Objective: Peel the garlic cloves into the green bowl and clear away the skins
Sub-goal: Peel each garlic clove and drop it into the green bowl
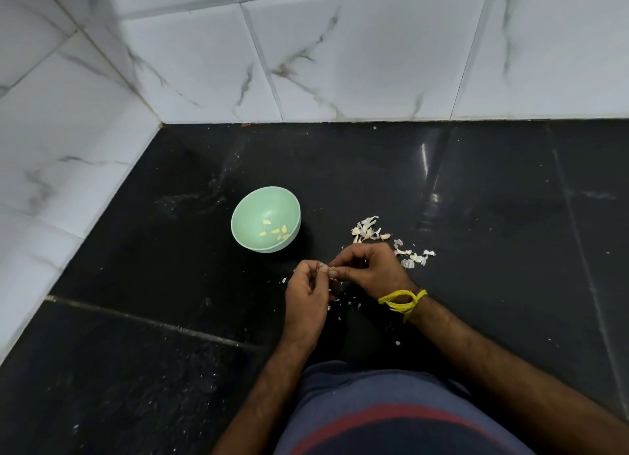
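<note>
A green bowl (245, 212) stands on the black counter and holds several peeled yellowish cloves (276, 231). Just below and right of it, my left hand (306, 296) and my right hand (369, 272) meet fingertip to fingertip. Both pinch a small garlic clove (324, 268) between them; most of it is hidden by the fingers. A loose heap of white garlic skins (367, 229) lies right of the bowl, with more skins (413, 255) beside my right hand. A yellow thread is tied round my right wrist.
The black stone counter (476, 216) is dotted with tiny skin flakes (340, 303) under my hands. White marble-look tiled walls (340, 63) close the back and left side, meeting in a corner at the far left.
</note>
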`<state>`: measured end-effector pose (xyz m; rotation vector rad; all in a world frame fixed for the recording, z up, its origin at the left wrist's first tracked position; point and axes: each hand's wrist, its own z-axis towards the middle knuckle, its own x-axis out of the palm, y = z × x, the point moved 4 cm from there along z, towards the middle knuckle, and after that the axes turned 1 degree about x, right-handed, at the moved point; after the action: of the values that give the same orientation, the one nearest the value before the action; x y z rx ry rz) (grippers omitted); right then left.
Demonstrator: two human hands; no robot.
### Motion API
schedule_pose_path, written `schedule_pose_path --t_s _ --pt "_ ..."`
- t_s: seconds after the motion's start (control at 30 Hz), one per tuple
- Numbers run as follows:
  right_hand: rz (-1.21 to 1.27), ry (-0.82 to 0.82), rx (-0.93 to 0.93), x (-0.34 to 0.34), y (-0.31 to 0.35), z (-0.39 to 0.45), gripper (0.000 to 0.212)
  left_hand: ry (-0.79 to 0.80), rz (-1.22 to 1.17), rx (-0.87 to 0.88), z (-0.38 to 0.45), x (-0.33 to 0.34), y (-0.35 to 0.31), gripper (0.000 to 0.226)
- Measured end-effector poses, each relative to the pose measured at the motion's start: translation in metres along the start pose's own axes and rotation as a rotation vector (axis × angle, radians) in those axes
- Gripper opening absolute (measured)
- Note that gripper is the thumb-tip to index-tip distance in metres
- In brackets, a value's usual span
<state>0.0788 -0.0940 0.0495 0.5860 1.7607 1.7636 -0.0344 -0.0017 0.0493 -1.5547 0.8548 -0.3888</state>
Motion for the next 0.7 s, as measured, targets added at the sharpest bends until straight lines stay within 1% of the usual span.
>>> schedule_pose_path --t_s 0.1,0.2,0.27,0.33,0.43,0.5,0.57,0.63,0.7 --pt "0.098 -0.007 0.05 0.002 -0.003 -0.004 0.009 0.015 0.075 0.016 -0.003 0.003 0.002 0.012" --pt "0.21 -0.057 0.11 0.002 -0.01 -0.01 0.006 0.024 0.171 0.017 -0.002 0.004 0.008 0.014" --pt "0.342 -0.115 0.147 0.0 -0.009 -0.013 0.004 0.019 0.195 -0.023 -0.001 0.004 0.014 0.016" --pt "0.482 -0.137 0.171 -0.003 -0.006 -0.013 0.005 -0.013 0.209 -0.021 -0.002 0.001 0.016 0.014" --pt "0.657 -0.136 0.242 -0.007 -0.003 -0.012 0.013 -0.075 0.241 0.084 -0.003 -0.005 0.004 0.011" --pt "0.723 -0.116 0.3 -0.006 -0.004 -0.012 0.018 -0.102 0.249 0.174 -0.003 -0.008 -0.009 0.012" --pt "0.735 -0.086 0.332 -0.004 -0.004 -0.014 0.023 -0.121 0.257 0.265 -0.005 -0.008 -0.022 0.013" --pt "0.721 -0.073 0.343 -0.002 -0.003 -0.015 0.026 -0.116 0.256 0.362 -0.01 -0.007 -0.033 0.008" --pt "0.688 -0.073 0.347 -0.003 -0.001 -0.015 0.025 -0.093 0.254 0.409 -0.015 -0.005 -0.037 0.01"
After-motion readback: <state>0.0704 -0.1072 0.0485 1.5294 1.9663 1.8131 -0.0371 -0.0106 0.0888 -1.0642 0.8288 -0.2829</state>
